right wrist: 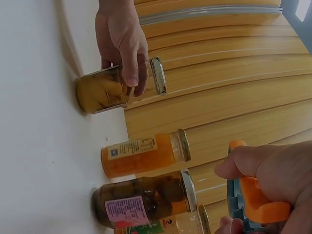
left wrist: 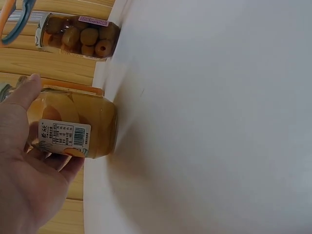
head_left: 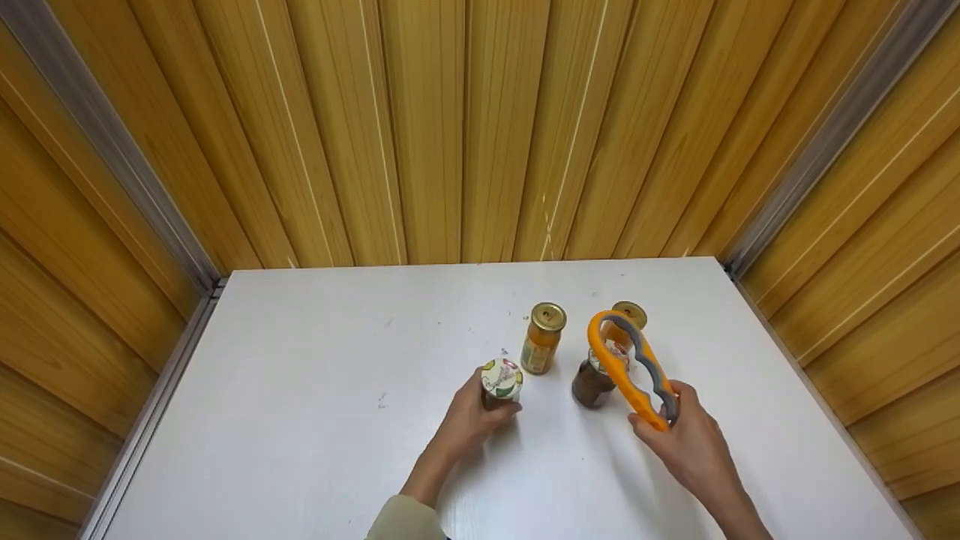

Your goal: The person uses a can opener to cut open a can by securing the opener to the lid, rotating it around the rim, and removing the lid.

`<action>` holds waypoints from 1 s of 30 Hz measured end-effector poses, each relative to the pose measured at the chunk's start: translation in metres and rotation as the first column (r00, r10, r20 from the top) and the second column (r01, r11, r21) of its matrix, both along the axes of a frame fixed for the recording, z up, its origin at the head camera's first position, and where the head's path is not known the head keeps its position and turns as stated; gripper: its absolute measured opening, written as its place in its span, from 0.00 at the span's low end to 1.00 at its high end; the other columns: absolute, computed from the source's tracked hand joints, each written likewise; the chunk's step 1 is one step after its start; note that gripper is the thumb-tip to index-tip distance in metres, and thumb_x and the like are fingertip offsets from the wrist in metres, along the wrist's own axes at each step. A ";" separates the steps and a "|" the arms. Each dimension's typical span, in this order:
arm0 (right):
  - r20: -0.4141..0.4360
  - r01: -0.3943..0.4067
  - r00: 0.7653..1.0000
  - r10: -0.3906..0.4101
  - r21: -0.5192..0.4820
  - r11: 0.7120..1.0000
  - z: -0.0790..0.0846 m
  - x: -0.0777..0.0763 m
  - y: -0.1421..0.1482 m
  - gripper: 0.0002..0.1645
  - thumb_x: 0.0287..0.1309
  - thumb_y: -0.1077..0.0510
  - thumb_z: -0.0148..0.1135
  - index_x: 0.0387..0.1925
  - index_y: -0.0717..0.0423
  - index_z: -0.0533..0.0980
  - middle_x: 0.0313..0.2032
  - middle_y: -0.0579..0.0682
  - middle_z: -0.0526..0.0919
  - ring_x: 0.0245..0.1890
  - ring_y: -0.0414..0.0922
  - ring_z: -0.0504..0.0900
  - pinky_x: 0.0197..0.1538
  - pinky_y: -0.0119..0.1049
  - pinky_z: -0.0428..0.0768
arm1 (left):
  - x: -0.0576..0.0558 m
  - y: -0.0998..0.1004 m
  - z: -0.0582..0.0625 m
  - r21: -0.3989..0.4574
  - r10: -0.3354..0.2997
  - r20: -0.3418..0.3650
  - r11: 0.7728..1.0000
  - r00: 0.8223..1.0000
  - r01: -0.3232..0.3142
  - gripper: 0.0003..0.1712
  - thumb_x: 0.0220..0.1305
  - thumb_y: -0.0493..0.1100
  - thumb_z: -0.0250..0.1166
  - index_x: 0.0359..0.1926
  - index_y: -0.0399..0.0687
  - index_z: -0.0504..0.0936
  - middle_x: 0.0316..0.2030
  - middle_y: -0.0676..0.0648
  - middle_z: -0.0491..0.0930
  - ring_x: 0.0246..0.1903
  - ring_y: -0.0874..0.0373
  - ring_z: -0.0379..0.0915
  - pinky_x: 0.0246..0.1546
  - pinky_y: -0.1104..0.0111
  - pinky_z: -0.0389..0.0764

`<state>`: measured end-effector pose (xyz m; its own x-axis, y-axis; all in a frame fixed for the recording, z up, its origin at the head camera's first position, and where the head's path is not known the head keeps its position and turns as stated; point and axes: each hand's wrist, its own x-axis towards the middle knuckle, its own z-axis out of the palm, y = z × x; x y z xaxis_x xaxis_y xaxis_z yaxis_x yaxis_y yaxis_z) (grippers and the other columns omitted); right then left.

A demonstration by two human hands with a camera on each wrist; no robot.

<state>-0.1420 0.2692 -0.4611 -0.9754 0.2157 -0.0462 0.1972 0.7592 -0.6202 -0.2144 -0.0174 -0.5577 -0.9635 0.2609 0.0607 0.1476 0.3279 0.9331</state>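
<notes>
My left hand [head_left: 466,421] grips a glass jar [left wrist: 101,119] of yellow fruit pieces, its fingers and thumb around the upper part. The jar's white lid [head_left: 501,377] carries a coloured print and looks fitted on. In the left wrist view the jar's base is at the white table surface; whether it touches cannot be told. Over on the right, my right hand [head_left: 696,448] holds an orange jar opener [head_left: 622,379] by one end, with a grey scalloped inner edge. The opener is raised above the table, partly covering the jars behind it in the head view.
A gold-lidded jar [head_left: 541,350] with orange contents stands between the hands. To its right is a dark jar [head_left: 592,385] of round fruit, with another gold-lidded jar [head_left: 632,312] behind. Wood-patterned walls [head_left: 427,135] enclose the white table [head_left: 315,390].
</notes>
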 end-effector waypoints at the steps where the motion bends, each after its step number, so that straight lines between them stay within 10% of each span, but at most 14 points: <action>1: -0.010 -0.013 1.000 0.013 0.005 1.000 -0.001 0.000 -0.004 0.48 0.46 0.42 0.68 0.59 0.64 0.59 0.29 0.52 0.73 0.23 0.45 0.70 0.21 0.33 0.70 | 0.001 -0.002 0.001 -0.007 0.000 0.004 1.000 1.000 0.000 0.41 0.51 0.51 0.71 0.64 0.51 0.62 0.57 0.54 0.70 0.61 0.57 0.61 0.63 0.58 0.57; 10: -0.069 -0.164 0.983 0.168 0.059 0.985 -0.012 -0.004 -0.040 0.46 0.41 0.44 0.72 0.58 0.58 0.63 0.41 0.51 0.78 0.36 0.44 0.76 0.38 0.42 0.77 | 0.013 -0.022 0.004 0.012 -0.054 0.031 0.999 0.998 0.053 0.40 0.52 0.46 0.70 0.64 0.49 0.62 0.58 0.52 0.70 0.62 0.57 0.59 0.64 0.58 0.56; 24: -0.071 -0.305 0.949 0.307 0.034 0.952 -0.014 0.000 -0.079 0.42 0.36 0.47 0.76 0.54 0.49 0.67 0.30 0.41 0.75 0.29 0.40 0.73 0.33 0.36 0.74 | 0.042 -0.038 0.002 0.100 -0.160 0.103 0.984 0.982 0.150 0.37 0.50 0.42 0.70 0.61 0.52 0.65 0.55 0.54 0.71 0.57 0.58 0.64 0.62 0.56 0.57; 30: -0.120 -0.412 0.898 0.424 0.111 0.904 -0.014 0.007 -0.088 0.41 0.36 0.43 0.74 0.53 0.46 0.67 0.29 0.38 0.73 0.26 0.36 0.71 0.29 0.32 0.72 | 0.058 -0.043 0.001 0.095 -0.176 0.137 0.982 0.975 0.164 0.38 0.48 0.42 0.71 0.61 0.56 0.64 0.54 0.57 0.72 0.55 0.59 0.65 0.61 0.55 0.58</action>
<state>-0.1349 0.1813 -0.4752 -0.9717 -0.2161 0.0954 -0.2323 0.8011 -0.5516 -0.1567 -0.0603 -0.5565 -0.9055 0.4216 -0.0476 0.0563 0.2305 0.9715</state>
